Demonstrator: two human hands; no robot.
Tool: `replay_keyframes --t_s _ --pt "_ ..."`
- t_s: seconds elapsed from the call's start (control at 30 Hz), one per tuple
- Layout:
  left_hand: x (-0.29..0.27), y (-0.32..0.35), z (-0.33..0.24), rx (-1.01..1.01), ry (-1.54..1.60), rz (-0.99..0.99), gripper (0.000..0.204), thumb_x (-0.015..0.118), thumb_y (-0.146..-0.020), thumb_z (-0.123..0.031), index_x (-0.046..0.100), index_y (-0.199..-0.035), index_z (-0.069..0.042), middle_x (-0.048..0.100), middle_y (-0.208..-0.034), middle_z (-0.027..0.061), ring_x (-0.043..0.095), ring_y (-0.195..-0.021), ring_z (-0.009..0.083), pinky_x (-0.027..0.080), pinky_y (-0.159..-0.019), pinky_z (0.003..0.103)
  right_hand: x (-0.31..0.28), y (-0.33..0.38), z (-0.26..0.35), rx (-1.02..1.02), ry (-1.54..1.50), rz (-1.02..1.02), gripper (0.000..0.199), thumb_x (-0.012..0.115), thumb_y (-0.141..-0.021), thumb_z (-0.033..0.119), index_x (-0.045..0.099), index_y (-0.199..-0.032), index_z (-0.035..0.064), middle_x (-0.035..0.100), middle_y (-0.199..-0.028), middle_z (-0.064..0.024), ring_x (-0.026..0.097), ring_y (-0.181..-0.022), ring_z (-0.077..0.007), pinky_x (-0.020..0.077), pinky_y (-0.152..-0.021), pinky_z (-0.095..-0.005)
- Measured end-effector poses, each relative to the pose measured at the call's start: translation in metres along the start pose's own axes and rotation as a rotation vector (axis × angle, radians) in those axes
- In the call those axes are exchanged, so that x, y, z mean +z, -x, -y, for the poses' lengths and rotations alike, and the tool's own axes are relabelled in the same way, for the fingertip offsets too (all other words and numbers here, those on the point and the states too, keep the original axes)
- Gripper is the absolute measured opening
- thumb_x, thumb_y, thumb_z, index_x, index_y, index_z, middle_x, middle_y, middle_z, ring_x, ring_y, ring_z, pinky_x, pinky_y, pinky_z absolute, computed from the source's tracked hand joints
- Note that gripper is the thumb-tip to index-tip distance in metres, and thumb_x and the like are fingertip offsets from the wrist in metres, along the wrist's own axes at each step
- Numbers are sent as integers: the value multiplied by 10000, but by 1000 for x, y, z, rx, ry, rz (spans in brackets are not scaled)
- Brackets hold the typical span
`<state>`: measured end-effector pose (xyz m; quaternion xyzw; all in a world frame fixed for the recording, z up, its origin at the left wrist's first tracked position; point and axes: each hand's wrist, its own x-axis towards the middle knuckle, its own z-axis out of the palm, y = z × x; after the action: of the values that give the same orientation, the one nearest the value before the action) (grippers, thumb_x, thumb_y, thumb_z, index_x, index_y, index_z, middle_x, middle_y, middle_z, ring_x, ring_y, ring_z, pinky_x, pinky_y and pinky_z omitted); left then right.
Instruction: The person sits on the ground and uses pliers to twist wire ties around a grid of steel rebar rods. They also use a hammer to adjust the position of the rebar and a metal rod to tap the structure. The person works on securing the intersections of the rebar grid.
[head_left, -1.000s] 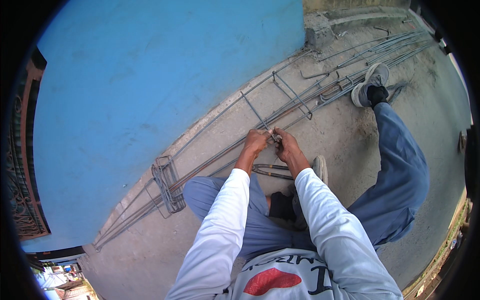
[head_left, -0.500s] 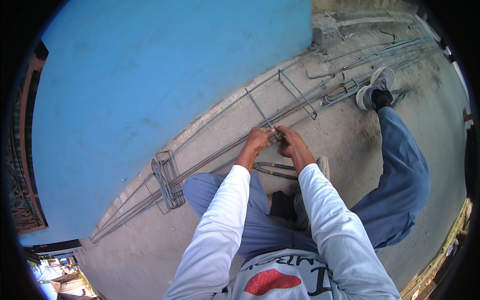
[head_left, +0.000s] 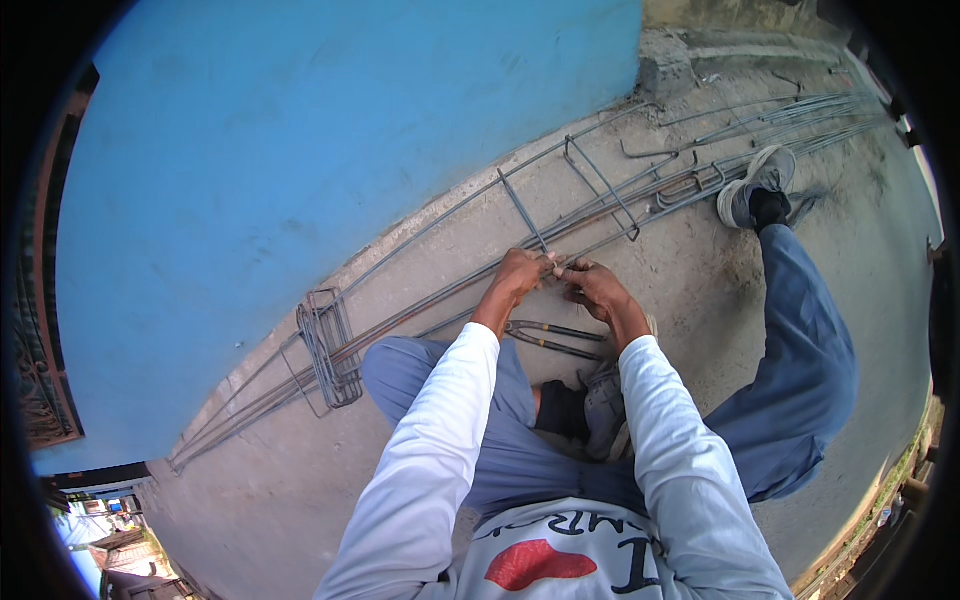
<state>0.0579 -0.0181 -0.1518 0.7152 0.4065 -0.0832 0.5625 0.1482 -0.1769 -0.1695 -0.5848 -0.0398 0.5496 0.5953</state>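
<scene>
The left hand (head_left: 519, 278) is bunched at the lower end of a steel stirrup (head_left: 522, 210), fingers curled in; whether they clasp it cannot be told. Just beside it, the right hand (head_left: 600, 292) has thumb and forefinger brought close together, anything between them too small to make out. The stirrup lies beyond the fingertips, its visible leg slanting up-left toward the blue wall (head_left: 350, 120), the left hand nearer. It crosses long rebar (head_left: 418, 310) running lower left to upper right. Long-handled pincers (head_left: 550, 328) lie below the right hand; nested stirrups (head_left: 328, 350) sit farther left.
</scene>
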Motion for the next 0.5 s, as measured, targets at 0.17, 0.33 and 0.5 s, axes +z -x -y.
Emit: replay_keyframes --t_s 0.17,0.33,0.5 --pt "-4 0 4 10 0 -14 411 704 -954 -421 777 -945 -16 630 -693 82 507 -589 171 393 -555 357 10 5 -3 -117 109 -56 368 740 -936 232 628 -1185 -14 623 -1075 -98 570 -940 -193 479 -848 -339" --pt "3 17 -14 22 63 -27 428 716 -942 -424 767 -897 -2 612 -675 73 500 -581 166 391 -555 350 3 0 -27 -359 365 -215 293 753 -909 249 677 -1027 -8 603 -807 -46 571 -754 -166 466 -706 -335" --pt "1 9 -3 28 22 -17 409 724 -941 -398 763 -892 6 622 -678 71 512 -592 161 385 -548 334 26 1 -39 -480 684 -510 267 726 -921 277 674 -986 24 638 -830 -170 636 -786 -317 486 -728 -419"
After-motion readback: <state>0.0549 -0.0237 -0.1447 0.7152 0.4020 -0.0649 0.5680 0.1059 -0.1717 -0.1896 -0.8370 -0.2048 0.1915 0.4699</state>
